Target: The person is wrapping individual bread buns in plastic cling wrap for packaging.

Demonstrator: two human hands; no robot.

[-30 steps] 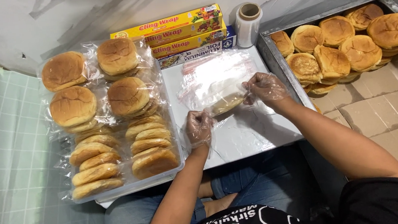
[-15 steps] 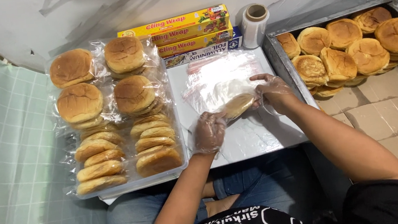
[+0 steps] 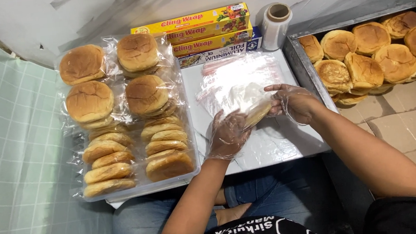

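A white bench (image 3: 291, 147) fills the centre. At 9 o'clock sits a tray of wrapped buns (image 3: 117, 115); at 2 o'clock, a metal tray of bare buns (image 3: 378, 54). Mid-bench, the gloved left hand (image 3: 227, 135) and right hand (image 3: 294, 103) each close their grip on a bun in clear plastic wrap (image 3: 258, 112).

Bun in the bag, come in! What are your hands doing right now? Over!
Both gloved hands, left hand and right hand, gripping bun inside clear bag. White tray underneath. Nothing blocking.
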